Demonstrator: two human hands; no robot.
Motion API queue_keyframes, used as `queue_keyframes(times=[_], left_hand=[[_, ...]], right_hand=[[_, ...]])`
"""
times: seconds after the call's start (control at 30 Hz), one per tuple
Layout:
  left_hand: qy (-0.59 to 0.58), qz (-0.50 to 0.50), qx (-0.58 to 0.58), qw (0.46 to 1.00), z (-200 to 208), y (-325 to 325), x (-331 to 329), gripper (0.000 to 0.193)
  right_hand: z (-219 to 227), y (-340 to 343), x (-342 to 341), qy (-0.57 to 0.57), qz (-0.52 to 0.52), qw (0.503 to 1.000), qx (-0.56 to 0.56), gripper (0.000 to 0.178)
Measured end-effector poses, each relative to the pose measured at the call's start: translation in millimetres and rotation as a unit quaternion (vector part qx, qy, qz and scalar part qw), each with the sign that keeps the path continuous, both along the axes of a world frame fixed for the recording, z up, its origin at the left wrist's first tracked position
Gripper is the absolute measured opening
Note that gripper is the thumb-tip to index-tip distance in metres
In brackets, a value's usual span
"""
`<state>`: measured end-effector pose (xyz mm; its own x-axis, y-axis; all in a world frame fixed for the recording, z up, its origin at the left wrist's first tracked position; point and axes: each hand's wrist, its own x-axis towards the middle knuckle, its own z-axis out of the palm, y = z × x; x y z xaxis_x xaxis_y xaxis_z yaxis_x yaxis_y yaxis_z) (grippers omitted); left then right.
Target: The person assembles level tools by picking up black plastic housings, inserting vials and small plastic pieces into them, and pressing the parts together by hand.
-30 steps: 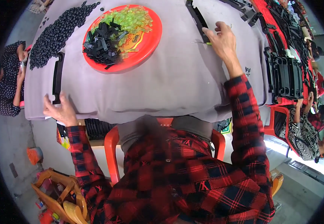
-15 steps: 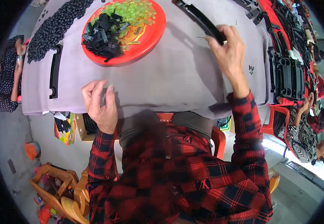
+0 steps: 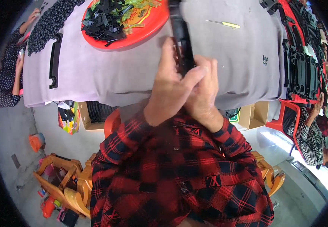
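Note:
Both my hands are together over the near edge of the table, closed on a long black plastic strip (image 3: 183, 39) that stands tilted away from me and is slightly blurred. My left hand (image 3: 168, 85) grips its near end from the left, thumb across it. My right hand (image 3: 205, 85) holds that same end from the right, its fingers partly hidden behind the left thumb. Beyond them to the right, a small screwdriver (image 3: 230, 25) with a yellow handle lies on the cloth. Left of the strip is a red plate (image 3: 149, 32) with black clips (image 3: 105, 22) and yellow-green clear pieces (image 3: 137, 3).
A heap of black round parts (image 3: 52, 24) covers the far left, with another black strip (image 3: 54, 60) near it. Several black strips (image 3: 302, 73) are stacked at the right. Small dark bits (image 3: 265, 60) lie nearby. Other people sit at both sides; wooden chairs (image 3: 64, 178) stand below.
My right hand has brought the black strip inward from the upper right. My left hand, empty before, has come up and taken hold of it too. The screwdriver is now uncovered.

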<state>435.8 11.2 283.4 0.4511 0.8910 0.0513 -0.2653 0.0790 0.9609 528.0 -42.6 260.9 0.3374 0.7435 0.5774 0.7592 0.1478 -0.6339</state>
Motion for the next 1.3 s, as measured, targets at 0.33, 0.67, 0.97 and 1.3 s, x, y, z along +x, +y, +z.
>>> queue_keyframes(times=[0.33,0.67,0.97,1.3], left_hand=[[0.267,-0.187,0.201,0.924,-3,49,-30,0.048],[0.37,-0.107,0.463,0.798,-18,50,-30,0.038],[0.402,0.012,0.541,0.738,-30,40,-38,0.039],[0.411,0.014,0.499,0.763,-42,48,-59,0.042]], right_hand=[[30,-22,26,0.022,0.138,0.982,-0.129,0.02],[57,26,50,0.054,0.1,0.989,-0.093,0.011],[33,135,35,-0.101,0.242,0.949,-0.178,0.015],[1,205,8,-0.171,0.286,0.926,-0.179,0.01]])
